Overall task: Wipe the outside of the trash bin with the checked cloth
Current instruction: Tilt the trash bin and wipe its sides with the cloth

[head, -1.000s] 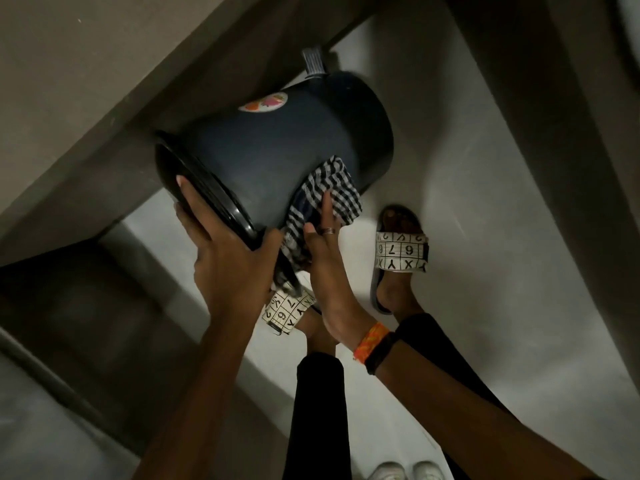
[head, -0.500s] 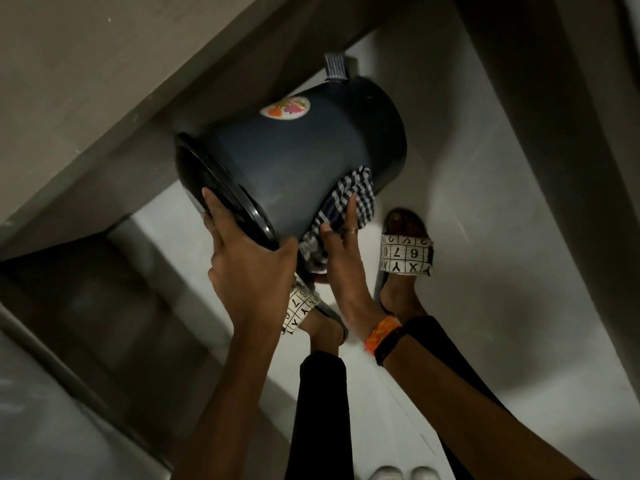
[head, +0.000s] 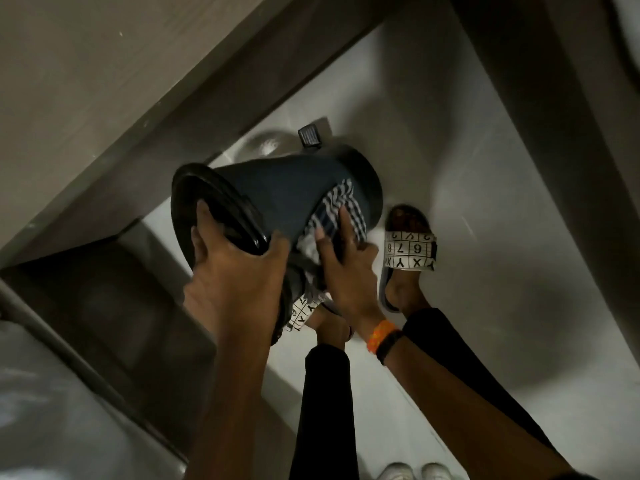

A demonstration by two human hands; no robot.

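Observation:
A dark round trash bin (head: 287, 192) is held tilted on its side above the floor, its lid end toward me and its foot pedal (head: 309, 135) at the far end. My left hand (head: 235, 271) grips the lid rim (head: 207, 199). My right hand (head: 346, 268) presses the black-and-white checked cloth (head: 337, 209) against the bin's lower right side, near its base. Part of the cloth bunches under my palm.
A grey wall and ledge (head: 138, 98) run along the left, close behind the bin. My feet in patterned slides (head: 410, 252) stand on the pale floor (head: 502, 237) just below the bin. White shoes (head: 412, 472) sit at the bottom edge.
The bin has rolled so its colourful sticker has gone out of sight. The cloth and my right hand stay low on the bin's side. The view has shifted, so the bin sits lower in frame.

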